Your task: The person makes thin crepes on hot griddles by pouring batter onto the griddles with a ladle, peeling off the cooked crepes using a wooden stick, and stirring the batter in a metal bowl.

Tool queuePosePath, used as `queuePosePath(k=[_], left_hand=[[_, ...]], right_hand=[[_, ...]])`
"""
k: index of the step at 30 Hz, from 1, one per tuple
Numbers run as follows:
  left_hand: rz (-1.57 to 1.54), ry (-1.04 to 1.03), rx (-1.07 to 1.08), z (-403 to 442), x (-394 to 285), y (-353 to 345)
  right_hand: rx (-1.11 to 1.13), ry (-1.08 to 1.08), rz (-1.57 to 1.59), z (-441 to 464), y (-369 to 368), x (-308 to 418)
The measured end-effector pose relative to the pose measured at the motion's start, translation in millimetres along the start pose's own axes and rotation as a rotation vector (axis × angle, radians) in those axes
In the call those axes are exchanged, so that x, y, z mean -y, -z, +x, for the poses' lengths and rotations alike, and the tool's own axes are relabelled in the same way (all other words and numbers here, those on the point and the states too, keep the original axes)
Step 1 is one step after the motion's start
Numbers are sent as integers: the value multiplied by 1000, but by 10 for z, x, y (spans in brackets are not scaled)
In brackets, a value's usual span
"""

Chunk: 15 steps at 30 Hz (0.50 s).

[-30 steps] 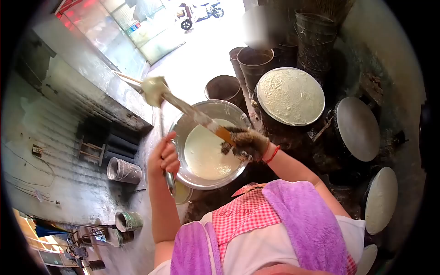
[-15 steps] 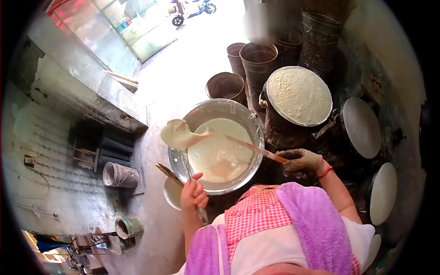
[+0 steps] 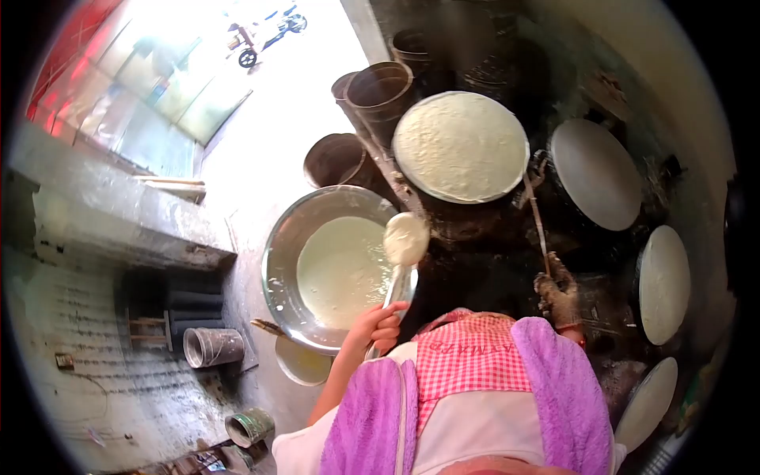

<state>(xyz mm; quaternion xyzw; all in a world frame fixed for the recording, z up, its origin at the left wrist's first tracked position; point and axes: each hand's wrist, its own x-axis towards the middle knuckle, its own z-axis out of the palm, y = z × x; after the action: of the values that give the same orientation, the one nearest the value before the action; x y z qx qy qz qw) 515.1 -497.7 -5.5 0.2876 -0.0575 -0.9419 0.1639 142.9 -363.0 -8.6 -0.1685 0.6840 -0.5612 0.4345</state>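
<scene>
Ladle [image 3: 396,281] near the middle of the frame, gripped by the handle in the left hand [image 3: 377,327], fingers curled snugly around it. Bowl end heavy-looking with pale batter, set over the right side of the steel basin [image 3: 281,257], height above the rim hard to judge from overhead. More of the same-looking batter [image 3: 336,265] pooled inside the basin. Best held level, judging by the thick, wet look of the load: lock the wrist, grip well down the handle for balance, and shed any drips inside the basin rather than onto the dark area to the right. At right of centre, right hand [image 3: 559,291] bent around a thin stick [image 3: 537,223], skin or covering caked and dull; cannot tell which. Stick slanting upward toward the right edge of a pale, bubbled disc [image 3: 461,147] in the upper middle; contact there impossible to make out. Steady the tip and avoid scraping that surface by accident. Watch also for snags on the grey disc [image 3: 595,176] at upper right and the tall bucket [image 3: 380,89] above the basin. Move each hand separately, slowly, with elbows in.
</scene>
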Motion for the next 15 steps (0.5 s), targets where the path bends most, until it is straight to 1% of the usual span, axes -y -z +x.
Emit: queuePosePath(k=[1,2,3,4,5,6,7,8,9,10,11,12,13,15], left_hand=[[-27,83,200,291,17,-135],[-150,185,211,573,38,-338],[-277,292,239,838,45,-681],[-333,409,307,1167,57,-935],[-292,440,324,1434,93,-1285],[-324,471,258,1666,136,-1696],[-106,423,214,1878,134,-2063],[-34,465,284,2138,160,-2343],[-21,479,326,2339,211,-2587],[125,395,292,2560,260,-2756],[210,365,378,2775,322,-2946],[194,410,436,2988,385,-3096],[214,417,423,3211,471,-3250],[360,337,406,3668,691,-3386]], right_hand=[[-19,-10,10,31,273,-100],[-77,-2,60,66,523,-173],[-132,19,119,156,769,-224],[-72,-67,299,236,1073,-290],[-86,-65,317,254,1188,-220],[-87,-144,411,213,1276,-81],[-117,-222,513,175,1457,9],[222,-337,683,408,1903,-242],[21,-216,478,248,1793,60],[47,23,418,244,1950,-108],[-273,-81,399,226,1927,-129],[-261,14,447,236,2071,-192],[-300,66,474,283,2118,-189],[-390,101,582,287,2100,-98]])
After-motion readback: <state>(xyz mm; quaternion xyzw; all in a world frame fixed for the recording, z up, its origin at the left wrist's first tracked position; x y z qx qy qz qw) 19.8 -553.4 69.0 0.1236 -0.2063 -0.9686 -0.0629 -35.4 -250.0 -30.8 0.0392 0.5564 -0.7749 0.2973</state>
